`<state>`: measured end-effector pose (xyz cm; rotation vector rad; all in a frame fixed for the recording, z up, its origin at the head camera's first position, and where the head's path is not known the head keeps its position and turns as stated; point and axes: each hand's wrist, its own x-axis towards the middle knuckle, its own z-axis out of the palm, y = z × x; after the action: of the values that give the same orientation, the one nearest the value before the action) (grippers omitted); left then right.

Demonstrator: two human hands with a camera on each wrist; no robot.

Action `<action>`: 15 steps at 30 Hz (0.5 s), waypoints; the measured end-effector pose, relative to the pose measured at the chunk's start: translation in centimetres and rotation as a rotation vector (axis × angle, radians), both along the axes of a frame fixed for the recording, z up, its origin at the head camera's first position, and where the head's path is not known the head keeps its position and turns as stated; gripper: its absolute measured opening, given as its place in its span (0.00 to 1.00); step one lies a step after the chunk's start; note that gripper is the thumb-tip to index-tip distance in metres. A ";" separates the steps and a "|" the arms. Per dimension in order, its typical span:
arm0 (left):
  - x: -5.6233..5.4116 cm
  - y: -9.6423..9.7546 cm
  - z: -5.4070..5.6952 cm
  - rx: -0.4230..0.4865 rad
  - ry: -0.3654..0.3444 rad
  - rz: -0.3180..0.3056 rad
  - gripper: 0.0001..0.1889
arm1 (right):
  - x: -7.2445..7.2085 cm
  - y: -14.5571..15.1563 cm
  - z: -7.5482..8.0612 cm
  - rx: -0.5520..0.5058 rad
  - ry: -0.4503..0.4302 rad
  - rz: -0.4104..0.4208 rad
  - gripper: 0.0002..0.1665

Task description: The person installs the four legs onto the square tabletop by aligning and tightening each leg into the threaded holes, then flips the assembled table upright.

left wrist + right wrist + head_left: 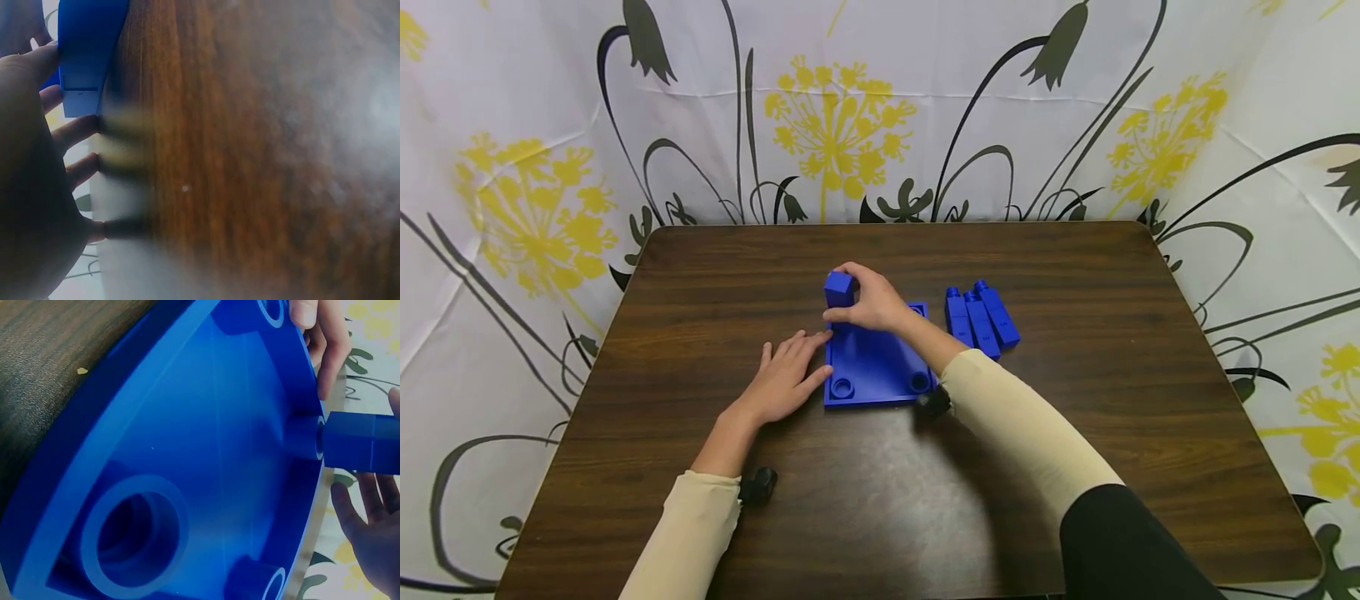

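A blue square toy tabletop (880,362) lies underside up, its raised rim and round corner sockets showing. At its far left corner my right hand (872,302) holds a blue table leg (839,288) upright, thumb on the near side and fingers behind. In the right wrist view the leg (356,440) stands in line with a corner socket (306,437); how deep it sits cannot be told. My left hand (786,379) rests by the tabletop's left edge with fingers spread. The left wrist view shows its thumb and fingertips against the blue side wall (90,56).
Three more blue legs (981,321) lie side by side on the brown wooden table (1097,375), right of the tabletop. A white floral cloth (865,125) hangs behind the table. Both wrists carry small black cameras (758,485).
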<state>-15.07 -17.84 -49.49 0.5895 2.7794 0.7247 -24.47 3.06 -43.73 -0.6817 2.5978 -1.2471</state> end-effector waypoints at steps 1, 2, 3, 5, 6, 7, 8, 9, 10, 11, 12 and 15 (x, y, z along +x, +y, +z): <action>0.0 0.0 0.0 -0.001 -0.001 0.000 0.31 | -0.1 0.1 0.0 -0.019 -0.013 0.020 0.38; 0.0 0.0 0.0 -0.001 -0.001 -0.002 0.31 | -0.2 0.2 0.1 -0.046 -0.030 0.043 0.39; 0.0 0.0 -0.1 -0.002 -0.001 -0.003 0.32 | -0.3 0.3 0.1 -0.071 -0.047 0.067 0.39; 0.0 0.0 -0.1 -0.003 -0.002 -0.004 0.32 | -0.5 0.5 0.1 -0.132 -0.084 0.126 0.40; 0.0 0.0 -0.1 -0.002 0.000 -0.004 0.32 | -0.5 0.6 0.1 -0.162 -0.101 0.155 0.40; 0.0 0.0 -0.1 0.000 0.002 -0.005 0.32 | -0.6 0.6 0.1 -0.190 -0.116 0.180 0.40; 0.0 0.0 -0.1 0.001 0.004 -0.005 0.32 | -0.6 0.7 0.1 -0.210 -0.127 0.203 0.40; 0.0 0.0 -0.1 0.006 0.007 -0.006 0.32 | -0.7 0.7 0.2 -0.226 -0.134 0.220 0.40; 0.0 0.0 0.0 0.011 0.010 -0.007 0.32 | -0.7 0.7 0.2 -0.242 -0.140 0.236 0.39; 0.0 0.0 0.0 0.013 0.013 -0.007 0.31 | -0.7 0.8 0.2 -0.250 -0.143 0.247 0.39; 0.0 0.1 0.1 0.013 0.015 -0.007 0.31 | -0.8 0.8 0.3 -0.249 -0.144 0.250 0.38; 0.0 0.1 0.1 0.020 0.018 -0.009 0.31 | -0.9 0.7 0.3 -0.238 -0.147 0.250 0.35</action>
<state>-15.09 -17.76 -49.34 0.6144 2.7871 0.7496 -25.39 3.80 -43.46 -0.8880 2.1893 -1.4745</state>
